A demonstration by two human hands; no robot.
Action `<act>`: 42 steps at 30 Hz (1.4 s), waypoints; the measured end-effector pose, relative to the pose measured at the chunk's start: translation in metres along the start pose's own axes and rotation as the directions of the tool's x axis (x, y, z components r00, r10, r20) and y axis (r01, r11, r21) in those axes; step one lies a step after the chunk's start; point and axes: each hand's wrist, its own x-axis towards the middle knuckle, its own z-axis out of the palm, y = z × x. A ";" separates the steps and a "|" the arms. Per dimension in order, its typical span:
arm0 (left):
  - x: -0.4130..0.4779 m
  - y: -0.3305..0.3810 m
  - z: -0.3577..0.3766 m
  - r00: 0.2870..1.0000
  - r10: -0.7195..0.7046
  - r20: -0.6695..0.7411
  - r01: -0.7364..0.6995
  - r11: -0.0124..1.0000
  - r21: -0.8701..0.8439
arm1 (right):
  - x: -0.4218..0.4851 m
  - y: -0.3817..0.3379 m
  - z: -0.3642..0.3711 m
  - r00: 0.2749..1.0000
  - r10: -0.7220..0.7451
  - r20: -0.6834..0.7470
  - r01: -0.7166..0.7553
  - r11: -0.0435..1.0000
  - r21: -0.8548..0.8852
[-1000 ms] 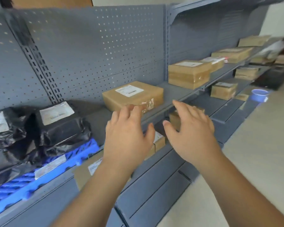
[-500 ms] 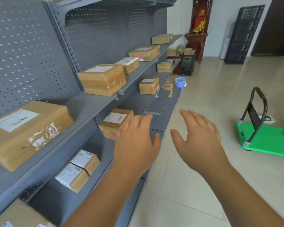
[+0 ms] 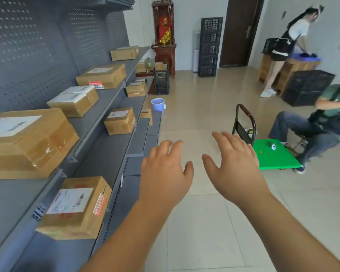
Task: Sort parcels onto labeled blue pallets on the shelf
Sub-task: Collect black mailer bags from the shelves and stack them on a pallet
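Head view: the left hand [image 3: 165, 173] and the right hand [image 3: 234, 165] are hovering side by side over the tiled floor, fingers spread, both holding nothing. To the left of the left hand, the grey shelf [image 3: 98, 154] is carrying the parcels: nine brown cardboard boxes can be counted, the nearest one [image 3: 77, 209] lying just beside the left forearm on the lower level. One green cart [image 3: 273, 156] is standing just beyond the right hand. Two other people are working farther right.
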 end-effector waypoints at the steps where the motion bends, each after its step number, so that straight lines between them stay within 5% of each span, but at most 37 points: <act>1: 0.018 -0.006 0.006 1.000 0.021 0.002 -0.021 1.000 0.006 | 0.012 0.001 0.006 1.000 0.026 -0.010 -0.026 1.000 0.002; 15: 0.212 -0.009 0.114 0.989 0.121 0.087 -0.123 0.992 0.028 | 0.186 0.065 0.074 0.983 0.178 -0.039 -0.178 0.984 0.001; 27: 0.409 0.015 0.198 0.998 -0.001 0.060 0.000 1.000 0.021 | 0.419 0.132 0.111 0.998 0.043 0.051 -0.045 0.998 0.050; 42: 0.674 -0.098 0.285 0.993 -0.118 0.029 0.117 0.993 0.021 | 0.697 0.108 0.237 0.991 -0.056 0.119 0.056 0.998 0.009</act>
